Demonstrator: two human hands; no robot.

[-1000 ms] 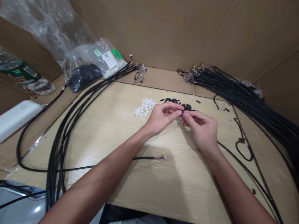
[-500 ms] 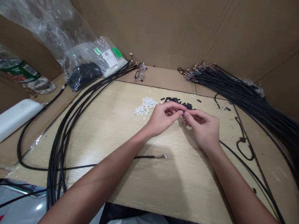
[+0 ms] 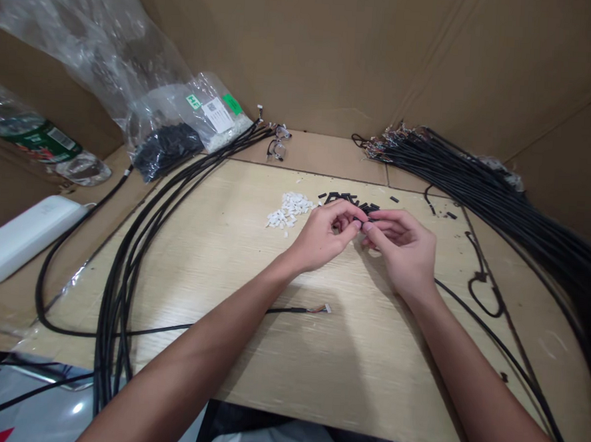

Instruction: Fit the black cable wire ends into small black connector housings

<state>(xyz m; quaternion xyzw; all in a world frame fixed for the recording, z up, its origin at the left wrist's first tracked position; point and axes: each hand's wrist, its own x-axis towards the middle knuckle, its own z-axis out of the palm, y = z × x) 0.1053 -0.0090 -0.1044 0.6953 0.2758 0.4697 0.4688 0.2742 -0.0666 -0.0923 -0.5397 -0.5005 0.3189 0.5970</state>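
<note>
My left hand [image 3: 327,231] and my right hand [image 3: 401,251] meet fingertip to fingertip over the middle of the wooden board. The left thumb and finger pinch a small black tube, mostly hidden by the fingers. A black cable [image 3: 489,329] runs up from the lower right and passes behind my right wrist; my right fingers are closed at its end, which I cannot see clearly. Just beyond the fingertips lies a loose pile of short black tubes [image 3: 342,196]. A heap of small white pieces [image 3: 290,209] is left of it.
Nearer me lies a cable end with a white connector [image 3: 327,308]. Black cables [image 3: 127,271] curve along the left; a thick cable bundle [image 3: 459,171] fills the right. Clear bags [image 3: 165,143], a bottle [image 3: 50,142], a white device [image 3: 27,238] and glasses [image 3: 276,150] stand around.
Both hands stay at nearly the same place. The right fingers have shifted slightly and lifted a little, and the dark piece between the fingertips shows less.
</note>
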